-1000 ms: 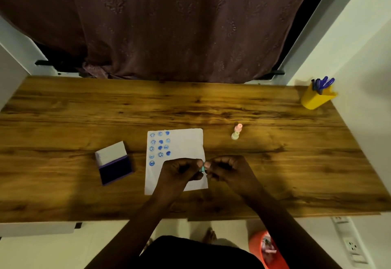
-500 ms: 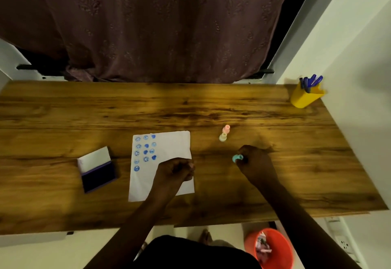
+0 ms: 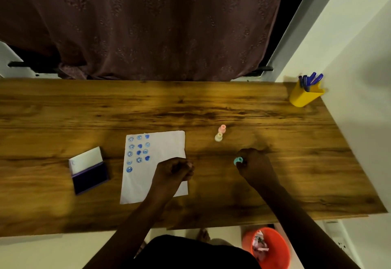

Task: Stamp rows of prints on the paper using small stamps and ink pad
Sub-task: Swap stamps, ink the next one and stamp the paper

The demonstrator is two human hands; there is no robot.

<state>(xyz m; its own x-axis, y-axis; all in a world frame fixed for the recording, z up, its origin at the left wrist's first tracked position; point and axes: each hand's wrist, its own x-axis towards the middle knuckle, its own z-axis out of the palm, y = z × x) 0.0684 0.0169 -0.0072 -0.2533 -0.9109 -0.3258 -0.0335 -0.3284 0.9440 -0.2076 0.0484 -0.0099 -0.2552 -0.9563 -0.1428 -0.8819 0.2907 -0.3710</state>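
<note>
So the paper point(image 3: 154, 167) is only partly done. There are three short columns of blue prints packed into its far-left corner (smileys and what look like hearts), and everything right of those columns and the whole near half of the paper is bare. I'd call it under halfway, with plenty of rows left.

Left hand point(image 3: 173, 170) is curled into a loose fist resting on the paper's right edge. Looks like it's pinning the sheet, though I can't tell if something small is tucked inside the fist.

Right hand point(image 3: 252, 164) is off the paper to the right, down on the wooden desk point(image 3: 296, 163), fingers closed around a little teal stamp point(image 3: 238, 160). Two more stamps, a pink one point(image 3: 222, 128) and a yellow one point(image 3: 218, 136), stand touching each other right of the paper's far corner.

The ink pad point(image 3: 88, 171) sits open just left of the paper, lid flipped up.

My guess is a stamp swap is going on.
</note>
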